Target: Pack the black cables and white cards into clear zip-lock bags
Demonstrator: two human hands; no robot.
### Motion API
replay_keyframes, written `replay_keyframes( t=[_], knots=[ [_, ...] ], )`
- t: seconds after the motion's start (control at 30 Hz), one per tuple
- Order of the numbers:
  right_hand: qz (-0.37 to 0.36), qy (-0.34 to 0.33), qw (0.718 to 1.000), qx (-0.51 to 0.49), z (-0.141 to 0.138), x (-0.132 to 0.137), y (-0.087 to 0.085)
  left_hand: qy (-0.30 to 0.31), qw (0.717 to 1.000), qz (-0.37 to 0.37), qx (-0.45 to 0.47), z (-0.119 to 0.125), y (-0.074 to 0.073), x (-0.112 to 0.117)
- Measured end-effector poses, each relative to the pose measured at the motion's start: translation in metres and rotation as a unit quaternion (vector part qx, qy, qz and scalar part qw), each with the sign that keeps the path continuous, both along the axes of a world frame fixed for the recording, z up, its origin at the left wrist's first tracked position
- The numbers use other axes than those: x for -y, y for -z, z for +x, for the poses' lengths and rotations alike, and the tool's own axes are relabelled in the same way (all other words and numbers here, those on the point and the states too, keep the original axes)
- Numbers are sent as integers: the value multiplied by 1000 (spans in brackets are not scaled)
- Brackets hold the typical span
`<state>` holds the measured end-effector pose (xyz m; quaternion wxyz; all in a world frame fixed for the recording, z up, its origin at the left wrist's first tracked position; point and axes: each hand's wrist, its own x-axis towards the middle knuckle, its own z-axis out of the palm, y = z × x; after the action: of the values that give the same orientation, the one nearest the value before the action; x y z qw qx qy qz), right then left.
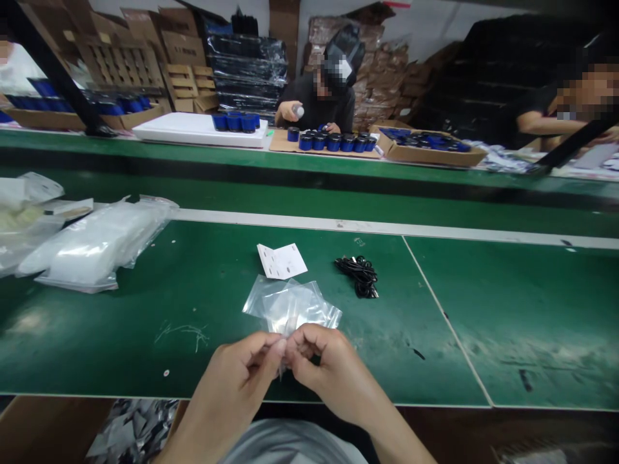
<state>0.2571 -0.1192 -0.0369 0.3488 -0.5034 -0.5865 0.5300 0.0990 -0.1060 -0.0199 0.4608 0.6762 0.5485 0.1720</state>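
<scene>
My left hand (249, 364) and my right hand (319, 357) meet low in the middle of the view, over the near part of the green table. Both pinch the edge of a clear plastic bag (289, 322), fingertips almost touching. Beneath and behind it lie several more clear zip bags (258, 298), overlapping each other. Just beyond them a folded white leaflet (285, 261) with small print stands partly open. To its right is a bundle of black cables (360, 276), with small metal plugs at the ends.
Large plastic packs (104, 241) lie at the left of the green table (217, 251). Across it, a co-worker (319, 96) handles blue cups (333, 142); an open carton (435, 154) sits beside them. Under the near edge is a box of silvery scraps (135, 428).
</scene>
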Motion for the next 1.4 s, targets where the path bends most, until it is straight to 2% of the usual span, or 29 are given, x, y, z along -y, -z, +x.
replay_keyframes(
  t=[0.2,0.27,0.47,0.57,0.73,0.8,0.87,0.93,1.03,1.2,1.3,1.4],
  knots=[
    [47,28,991,125,-3,4,-1,59,991,78,-88,3,8,-2],
    [53,38,987,149,-4,8,-3,55,994,65,-70,4,12,-2],
    [72,-15,979,188,-5,13,-11,53,997,50,24,7,25,-1],
    [79,-7,964,252,-8,8,-8,30,997,55,38,9,30,-2],
    [79,18,911,405,-9,-2,-4,-43,994,97,27,7,40,0],
    [65,24,900,430,-3,-8,-8,-67,992,104,31,5,44,0],
    [55,5,916,397,5,-20,-15,-75,991,105,36,4,47,0],
    [63,-6,946,319,10,-40,-22,-75,991,106,37,4,49,0],
    [47,40,974,219,6,-82,-28,-67,991,111,33,5,48,-1],
    [-35,20,979,199,-16,-147,-21,-56,991,122,25,7,45,-2],
    [-77,14,981,177,-22,-161,-13,-51,991,124,22,6,45,-2],
    [-111,-1,986,126,-17,-162,-10,-48,991,124,22,5,46,-2]
  ],
)
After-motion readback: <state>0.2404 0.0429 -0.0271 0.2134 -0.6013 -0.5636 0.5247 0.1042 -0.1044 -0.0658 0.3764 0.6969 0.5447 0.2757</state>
